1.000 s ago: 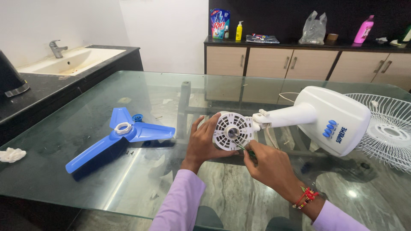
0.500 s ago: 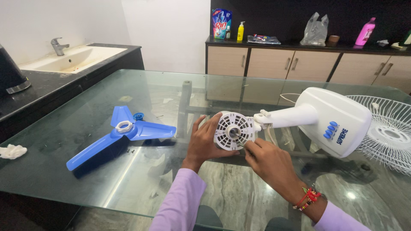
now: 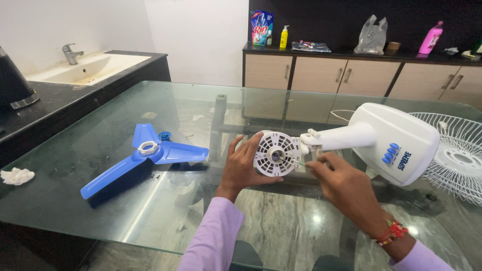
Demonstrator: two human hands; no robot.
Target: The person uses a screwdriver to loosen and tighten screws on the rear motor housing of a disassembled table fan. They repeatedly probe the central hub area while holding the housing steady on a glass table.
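Observation:
A white fan body [image 3: 386,140] lies on its side on the glass table [image 3: 165,211], its round vented motor housing [image 3: 275,153] facing me. My left hand [image 3: 243,165] cups the housing's left and lower edge. My right hand [image 3: 341,185] pinches a thin green-tipped tool [image 3: 297,162] whose tip points at the housing's right side, near the centre shaft. A blue three-blade fan propeller [image 3: 143,155] with a white centre nut lies flat on the table to the left, apart from both hands.
A white wire fan guard [image 3: 459,155] lies at the table's right edge. A crumpled white cloth [image 3: 16,176] sits at the far left. A sink counter [image 3: 80,68] runs along the left; cabinets [image 3: 361,75] with bottles and a bag stand behind.
My right hand has shifted slightly right and up along the housing's edge, with the thin tool now showing at its fingertips. The left hand stays on the housing.

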